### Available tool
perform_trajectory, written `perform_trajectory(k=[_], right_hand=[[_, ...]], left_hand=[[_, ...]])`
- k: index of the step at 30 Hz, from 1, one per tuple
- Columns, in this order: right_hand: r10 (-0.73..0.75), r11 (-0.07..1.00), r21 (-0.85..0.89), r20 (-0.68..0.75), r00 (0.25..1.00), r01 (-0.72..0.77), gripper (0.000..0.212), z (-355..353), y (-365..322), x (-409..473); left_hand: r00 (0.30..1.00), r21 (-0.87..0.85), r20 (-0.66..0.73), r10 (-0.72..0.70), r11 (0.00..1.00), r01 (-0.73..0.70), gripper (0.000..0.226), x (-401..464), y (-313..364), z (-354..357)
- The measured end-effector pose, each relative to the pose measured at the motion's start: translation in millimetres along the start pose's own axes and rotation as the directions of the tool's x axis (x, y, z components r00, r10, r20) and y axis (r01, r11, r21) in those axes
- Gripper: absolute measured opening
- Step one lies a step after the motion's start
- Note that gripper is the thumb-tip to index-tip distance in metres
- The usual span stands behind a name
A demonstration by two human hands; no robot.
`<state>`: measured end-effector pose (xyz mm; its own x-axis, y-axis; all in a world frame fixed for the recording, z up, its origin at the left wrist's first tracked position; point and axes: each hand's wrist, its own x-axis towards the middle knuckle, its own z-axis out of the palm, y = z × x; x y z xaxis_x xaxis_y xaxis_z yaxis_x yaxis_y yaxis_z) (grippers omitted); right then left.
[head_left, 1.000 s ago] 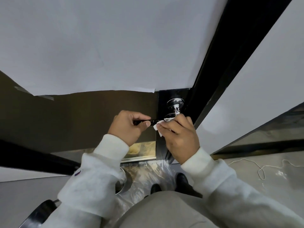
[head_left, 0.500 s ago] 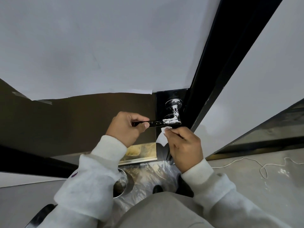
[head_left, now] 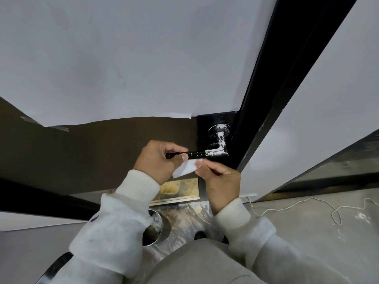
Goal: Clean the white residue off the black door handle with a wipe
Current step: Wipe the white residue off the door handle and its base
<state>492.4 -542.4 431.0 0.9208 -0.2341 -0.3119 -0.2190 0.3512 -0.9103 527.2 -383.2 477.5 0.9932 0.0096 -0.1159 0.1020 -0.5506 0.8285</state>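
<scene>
The black door handle (head_left: 207,154) juts left from its round rose on the black door edge. Thick white residue coats its bend and neck near the rose; the lever's left part is mostly black with faint streaks. My left hand (head_left: 159,160) grips the lever's free end, thumb and fingers closed around it. My right hand (head_left: 220,179) sits just below the lever and pinches a small white wipe (head_left: 184,170) between thumb and fingertips. The wipe hangs under the lever, apart from the residue.
White paper (head_left: 123,58) masks the door above brown cardboard (head_left: 82,152). The black door frame (head_left: 276,89) runs up on the right. A metal bucket (head_left: 155,228) stands on plastic sheeting by my feet. A white cord (head_left: 307,203) lies on the concrete floor.
My right hand with the wipe has come off the handle's bend and dropped down and left below the lever, uncovering the white residue. My left hand has kept its grip on the lever's end.
</scene>
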Motion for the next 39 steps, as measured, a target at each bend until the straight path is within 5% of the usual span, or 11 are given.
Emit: perform_trajectory(k=[6,9,12,15,21,28,30,33,39], right_hand=[[-0.023,0.998,-0.053,0.068,0.997,0.026,0.016,-4.2,-4.3,-14.1],[-0.266,0.917,-0.286,0.086,0.96,0.279,0.014,-15.7,-13.7,-16.6],[-0.608,0.546,-0.526,0.287,0.74,0.652,0.016,-26.4,-31.1,-20.1],[-0.709,0.194,-0.634,0.437,0.554,0.748,0.013,-27.1,-54.5,-5.5],[-0.417,-0.16,-0.69,0.695,0.586,0.706,0.016,-10.3,-40.7,33.2],[-0.296,-0.228,-0.611,0.785,0.544,0.758,0.015,-10.2,-55.4,47.5],[-0.299,-0.231,-0.547,0.827,0.476,0.805,0.021,-14.0,-57.5,52.7],[-0.4,-0.244,-0.492,0.836,0.375,0.836,0.005,-31.8,-55.3,53.1],[-0.521,-0.274,-0.456,0.811,0.268,0.847,0.014,-24.7,-53.5,51.8]], left_hand=[[1.0,0.009,0.011,-0.003,1.0,0.003,0.013,0.7,0.3,-0.5],[1.0,0.036,-0.006,0.009,0.999,-0.009,0.011,0.6,2.7,0.3],[0.998,0.112,-0.035,0.046,0.993,-0.042,0.009,-2.1,7.9,1.0],[0.997,0.172,-0.045,0.062,0.984,-0.053,0.008,-4.2,13.5,1.0],[0.999,0.137,-0.046,0.008,0.991,-0.002,0.011,-7.4,17.0,2.9],[0.996,0.14,-0.066,-0.055,0.988,0.064,0.01,-5.6,19.5,3.9],[0.995,0.147,-0.071,-0.072,0.986,0.082,0.011,-5.8,21.5,3.8],[0.994,0.169,-0.085,-0.075,0.982,0.089,0.009,-8.1,24.3,5.0],[0.99,0.223,-0.115,-0.078,0.969,0.103,0.011,-10.9,29.8,7.1]])
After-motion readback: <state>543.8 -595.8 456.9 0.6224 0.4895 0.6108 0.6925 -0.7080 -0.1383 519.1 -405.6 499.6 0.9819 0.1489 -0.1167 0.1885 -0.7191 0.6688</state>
